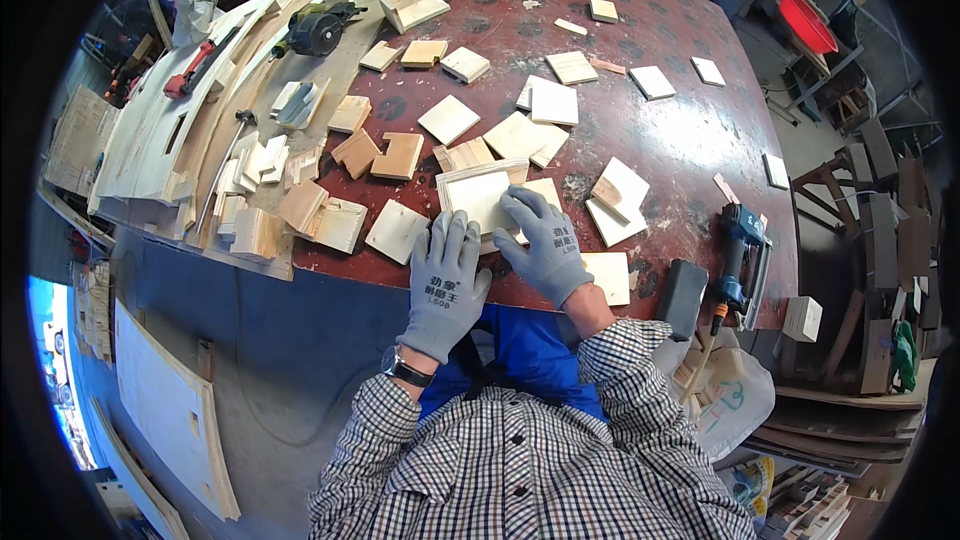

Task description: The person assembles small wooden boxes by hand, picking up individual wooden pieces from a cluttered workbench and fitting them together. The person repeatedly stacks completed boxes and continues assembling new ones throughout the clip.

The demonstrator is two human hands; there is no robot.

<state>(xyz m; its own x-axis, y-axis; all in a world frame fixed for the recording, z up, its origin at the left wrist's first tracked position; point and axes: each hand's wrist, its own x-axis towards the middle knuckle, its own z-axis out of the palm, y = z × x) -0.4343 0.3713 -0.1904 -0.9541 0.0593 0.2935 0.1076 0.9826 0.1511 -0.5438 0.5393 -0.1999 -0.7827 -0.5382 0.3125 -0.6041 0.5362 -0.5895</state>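
Note:
Both my hands wear grey work gloves at the table's near edge. Between them is a pale square wooden piece (476, 197) with raised strips along its far and left sides. My left hand (444, 275) has its fingers over the near left corner, and its thumb is lower down, off to the right. On the near right side, my right hand (541, 245) grips the piece with bent fingers; the fingertips are partly hidden. Loose wooden squares lie close by: one (398, 231) left of my left hand, another (607, 277) beyond my right wrist.
Scattered wood blocks cover the red table (690, 180). A blue nail gun (737, 245) with a hose lies at the right edge beside a dark box (683, 300). On the left board sit a circular saw (318, 30), a hammer (230, 150) and a red tool (193, 70).

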